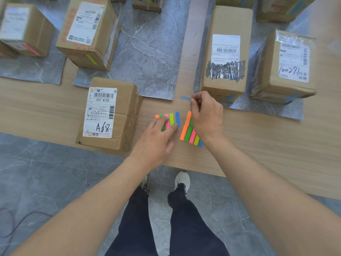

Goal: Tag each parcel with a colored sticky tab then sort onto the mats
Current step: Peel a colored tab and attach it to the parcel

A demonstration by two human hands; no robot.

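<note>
1 blue tab [185, 98] pinched, right hand [206, 115] | left hand [156, 139] presses tab pad [171, 120]

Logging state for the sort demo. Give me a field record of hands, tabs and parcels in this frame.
left hand: presses on left tab pad
right hand: pinches blue tab
second tab pad: on table by right wrist
A68 parcel: on bare table, no tab visible
right mat: scribbled parcel and 100291 parcel, both blue-tabbed
middle mat: tall parcel, yellow-green tab
</note>
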